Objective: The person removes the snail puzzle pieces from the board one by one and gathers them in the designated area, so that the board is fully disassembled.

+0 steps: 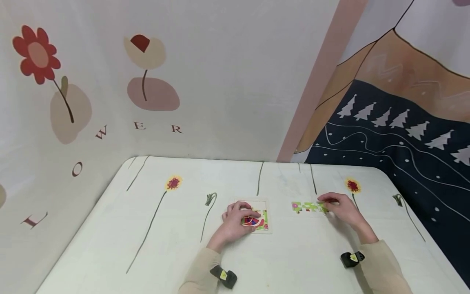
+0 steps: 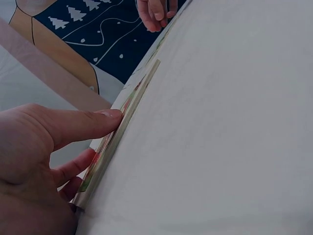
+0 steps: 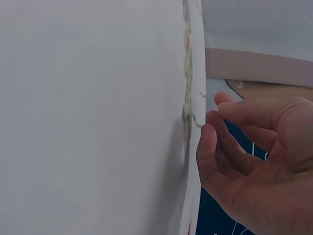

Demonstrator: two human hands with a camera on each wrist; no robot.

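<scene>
My left hand (image 1: 235,222) lies over the left part of a small square puzzle board (image 1: 269,232), with straight fingers resting across its picture. The assembled part shows red, blue and green, and the hand covers some of it. In the left wrist view, a fingertip (image 2: 115,114) touches the puzzle's face. To the right, a row of green puzzle pieces (image 1: 307,207) lies flat, with a pink flower at its left end. My right hand (image 1: 341,208) hovers at the row's right end, fingers loosely bent. Nothing shows between its fingertips (image 3: 209,131) in the right wrist view.
A white cloth (image 1: 147,261) with printed flowers covers the table. Behind it hangs a pale curtain (image 1: 227,81) with flower prints and letters, and at right a dark blue cloth (image 1: 404,163) with tree prints. Both wrists wear black cameras (image 1: 224,276).
</scene>
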